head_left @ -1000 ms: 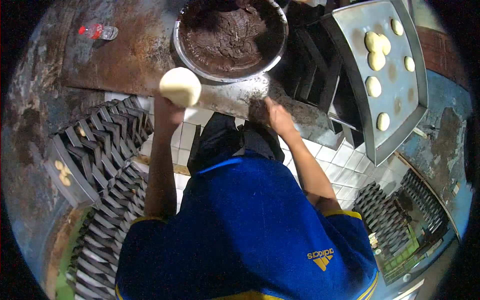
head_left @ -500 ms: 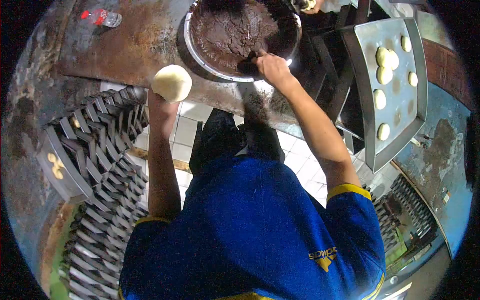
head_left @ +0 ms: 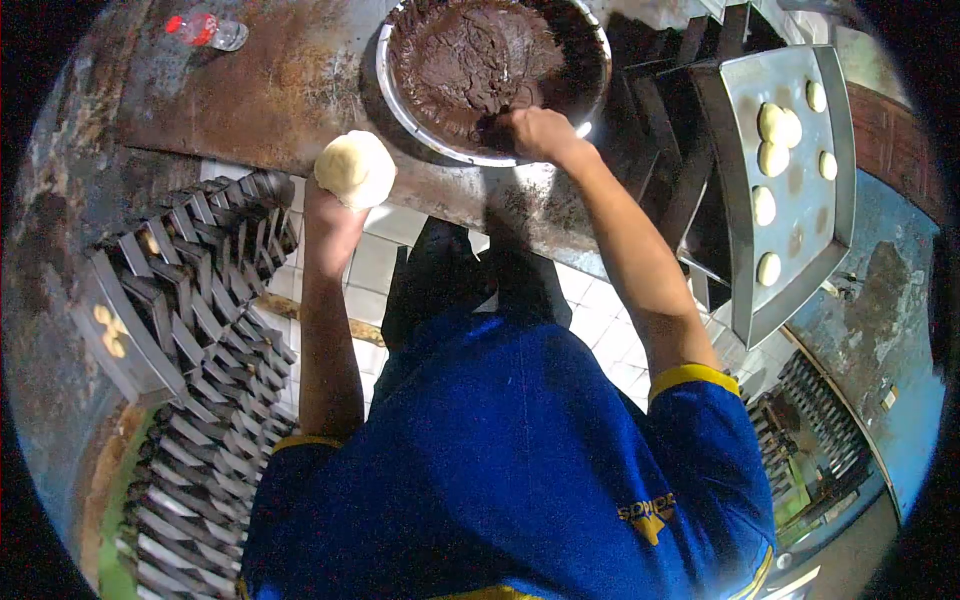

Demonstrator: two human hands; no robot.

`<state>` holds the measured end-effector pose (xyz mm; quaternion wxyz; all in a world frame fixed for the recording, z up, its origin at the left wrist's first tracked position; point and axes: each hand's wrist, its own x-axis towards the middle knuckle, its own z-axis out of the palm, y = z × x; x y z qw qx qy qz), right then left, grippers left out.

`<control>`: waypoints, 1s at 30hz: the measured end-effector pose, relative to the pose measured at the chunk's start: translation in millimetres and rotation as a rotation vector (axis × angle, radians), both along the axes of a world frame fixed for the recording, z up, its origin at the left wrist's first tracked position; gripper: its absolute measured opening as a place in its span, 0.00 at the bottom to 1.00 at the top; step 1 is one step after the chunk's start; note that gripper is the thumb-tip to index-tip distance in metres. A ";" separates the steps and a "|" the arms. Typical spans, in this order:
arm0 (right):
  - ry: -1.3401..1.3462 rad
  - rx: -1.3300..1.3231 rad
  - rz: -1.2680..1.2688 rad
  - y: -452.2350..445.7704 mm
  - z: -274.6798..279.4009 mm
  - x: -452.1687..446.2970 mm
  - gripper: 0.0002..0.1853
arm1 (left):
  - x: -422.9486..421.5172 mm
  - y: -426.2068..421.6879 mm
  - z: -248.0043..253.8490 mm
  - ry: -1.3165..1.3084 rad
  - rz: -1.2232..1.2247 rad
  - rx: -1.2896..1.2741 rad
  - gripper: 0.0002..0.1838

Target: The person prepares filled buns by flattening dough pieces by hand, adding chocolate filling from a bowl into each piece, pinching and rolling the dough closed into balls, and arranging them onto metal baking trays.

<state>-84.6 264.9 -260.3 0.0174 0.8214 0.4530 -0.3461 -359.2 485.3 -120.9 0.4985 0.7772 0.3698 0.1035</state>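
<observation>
My left hand (head_left: 335,207), just off the table's front edge, holds pale dough (head_left: 356,168). A rounded lump of the dough rises above a wider, flatter edge, and it covers most of my fingers. My right hand (head_left: 545,134) reaches over the near rim of a large round metal bowl (head_left: 384,78). Its fingers are curled together at the thick dark brown filling (head_left: 465,58) inside. Whatever those fingers grip is hidden.
A metal tray (head_left: 742,225) with several dough balls (head_left: 775,158) rests on stacked trays at the right. A plastic bottle (head_left: 205,31) lies on the worn table (head_left: 270,100). Stacked metal trays (head_left: 190,290) with small dough pieces (head_left: 110,330) stand at lower left.
The dough in my left hand now shows a raised lump where it looked smoother before. My right hand's fingers have curled in more at the filling. The whole view has shifted slightly.
</observation>
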 end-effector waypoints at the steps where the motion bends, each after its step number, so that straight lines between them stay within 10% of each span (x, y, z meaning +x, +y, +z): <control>1: -0.006 0.070 -0.014 -3.4 -14.8 -3.6 0.22 | 0.9 -0.4 3.2 0.000 -0.010 0.044 0.26; 12: 0.885 0.435 -0.260 -5.9 130.0 -11.2 0.16 | 39.2 -10.9 2.7 -0.052 -0.199 -0.052 0.20; 21: -0.125 0.858 -0.151 -4.0 194.3 -106.6 0.36 | 68.6 -19.9 13.7 -0.189 -0.329 0.124 0.24; 28: -0.029 0.938 -0.515 -49.3 148.5 -151.9 0.35 | 67.6 -33.2 -13.4 -0.183 -0.253 -0.031 0.24; 30: 0.027 0.879 -0.774 -81.5 111.2 -172.0 0.19 | 70.6 -28.3 -40.0 -0.112 -0.092 -0.238 0.20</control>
